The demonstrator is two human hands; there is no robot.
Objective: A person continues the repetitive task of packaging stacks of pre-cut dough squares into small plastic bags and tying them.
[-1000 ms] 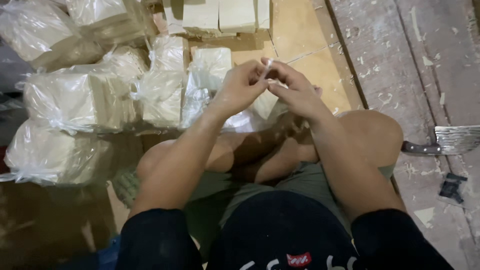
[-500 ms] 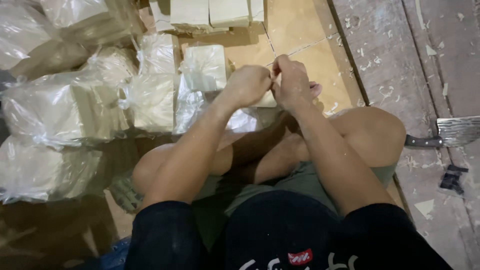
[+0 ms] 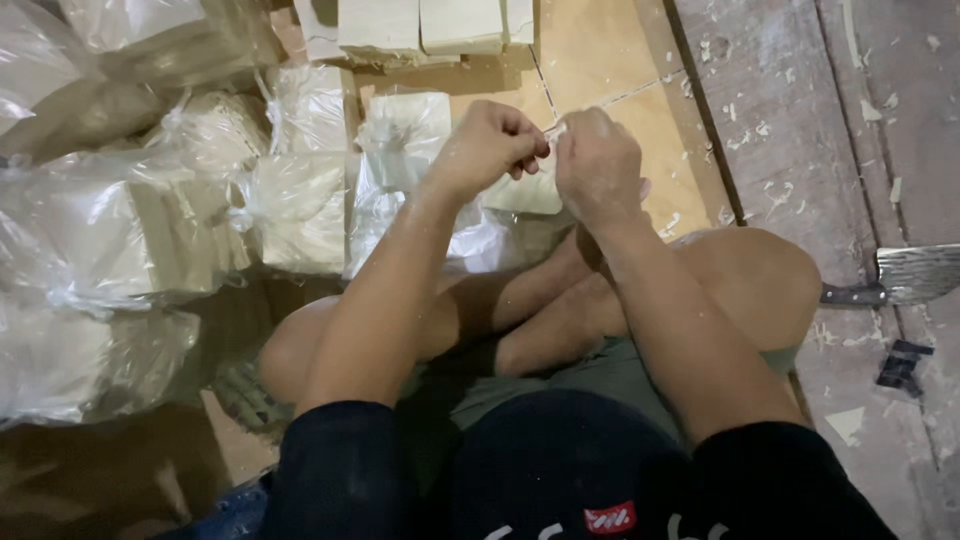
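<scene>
The left hand and the right hand are raised side by side above the person's crossed legs, both pinched shut on the twisted neck of a clear plastic bag holding a pale block. The neck runs across between the fingertips, roughly left to right, and the bag hangs directly beneath them, equally near to each hand. More bagged blocks lie on the tiled floor to the left; a wide-bladed scraper rests well apart on the right.

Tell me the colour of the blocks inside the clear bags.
Pale cream blocks, seen through the bags in the head view.
</scene>
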